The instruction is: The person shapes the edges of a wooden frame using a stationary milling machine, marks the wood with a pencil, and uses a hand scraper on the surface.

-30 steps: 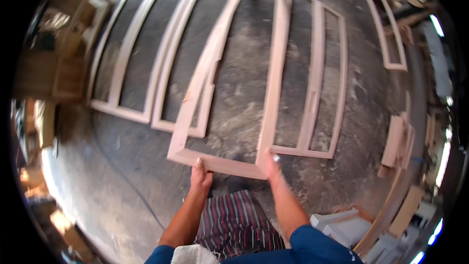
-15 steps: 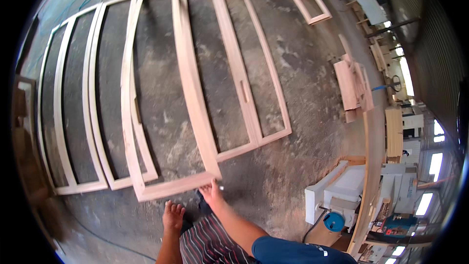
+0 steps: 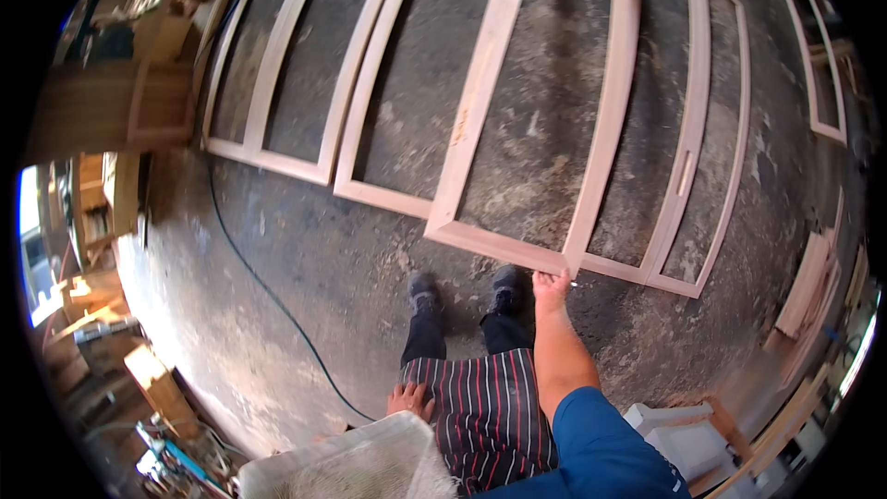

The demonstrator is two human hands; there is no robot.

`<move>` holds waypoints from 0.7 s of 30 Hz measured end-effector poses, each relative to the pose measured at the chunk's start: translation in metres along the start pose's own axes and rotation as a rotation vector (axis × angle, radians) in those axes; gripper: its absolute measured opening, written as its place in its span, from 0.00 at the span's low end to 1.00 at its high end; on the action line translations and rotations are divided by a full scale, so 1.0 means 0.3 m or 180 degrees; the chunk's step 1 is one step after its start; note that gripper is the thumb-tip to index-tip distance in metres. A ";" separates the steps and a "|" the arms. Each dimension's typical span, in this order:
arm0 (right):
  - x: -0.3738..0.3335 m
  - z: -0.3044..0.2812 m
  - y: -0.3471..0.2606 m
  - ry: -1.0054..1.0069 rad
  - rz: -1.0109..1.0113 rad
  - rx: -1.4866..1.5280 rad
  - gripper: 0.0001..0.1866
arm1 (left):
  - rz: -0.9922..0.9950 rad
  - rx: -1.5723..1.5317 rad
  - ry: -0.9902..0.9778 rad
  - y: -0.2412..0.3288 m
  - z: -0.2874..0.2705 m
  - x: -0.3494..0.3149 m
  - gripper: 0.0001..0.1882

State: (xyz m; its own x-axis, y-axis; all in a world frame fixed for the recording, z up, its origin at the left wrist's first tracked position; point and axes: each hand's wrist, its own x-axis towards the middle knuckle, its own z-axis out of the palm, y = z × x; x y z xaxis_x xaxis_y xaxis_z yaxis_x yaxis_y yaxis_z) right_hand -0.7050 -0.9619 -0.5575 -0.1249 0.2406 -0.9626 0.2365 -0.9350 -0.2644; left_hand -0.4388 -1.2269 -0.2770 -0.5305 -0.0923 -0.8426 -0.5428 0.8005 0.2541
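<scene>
My right hand (image 3: 552, 288) is closed on the near right corner of a pale wooden frame (image 3: 499, 243). A tiny whitish tip (image 3: 575, 284) sticks out beside its fingers; I cannot make out what it is. The frame is long and rectangular with mitred corners, and overlaps its neighbours. My left hand (image 3: 409, 399) rests against the striped apron (image 3: 480, 416), fingers spread and nothing seen in them. A pale, dusty, round-cornered thing (image 3: 356, 462) hides part of that hand and the forearm.
More wooden frames lie left (image 3: 291, 164) and right (image 3: 688, 166), the right one slotted. A dark cable (image 3: 268, 291) curves across the concrete floor (image 3: 305, 249). Stacked boards (image 3: 804, 286) and a white box-like thing (image 3: 679, 434) stand right; wooden furniture (image 3: 139, 102) and tools (image 3: 171, 462) left.
My view has swung left and downward, bringing my shoes into sight. My right hand keeps its hold on the frame corner. My left hand has moved back to the apron.
</scene>
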 end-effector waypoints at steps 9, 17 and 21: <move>-0.043 -0.004 -0.070 0.0217 -0.0787 -0.0977 0.41 | 0.0020 0.0123 0.0326 -0.007 0.043 0.036 0.20; -0.388 0.089 -0.006 -0.1149 0.0101 -0.2206 0.23 | -0.0032 -0.0460 0.0738 -0.035 0.104 -0.018 0.23; -0.652 0.105 0.052 -0.1232 -0.0201 -0.3985 0.28 | -0.0233 -0.1117 0.0623 -0.094 0.161 -0.170 0.28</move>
State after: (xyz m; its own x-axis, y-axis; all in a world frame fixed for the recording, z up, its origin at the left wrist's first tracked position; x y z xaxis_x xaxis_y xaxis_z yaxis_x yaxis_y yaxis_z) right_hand -0.7072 -1.0318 -0.3714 -0.3857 -0.0111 -0.9225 0.9226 -0.0005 -0.3858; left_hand -0.3650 -1.2162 -0.2641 -0.5778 -0.2795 -0.7668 -0.7550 0.5400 0.3720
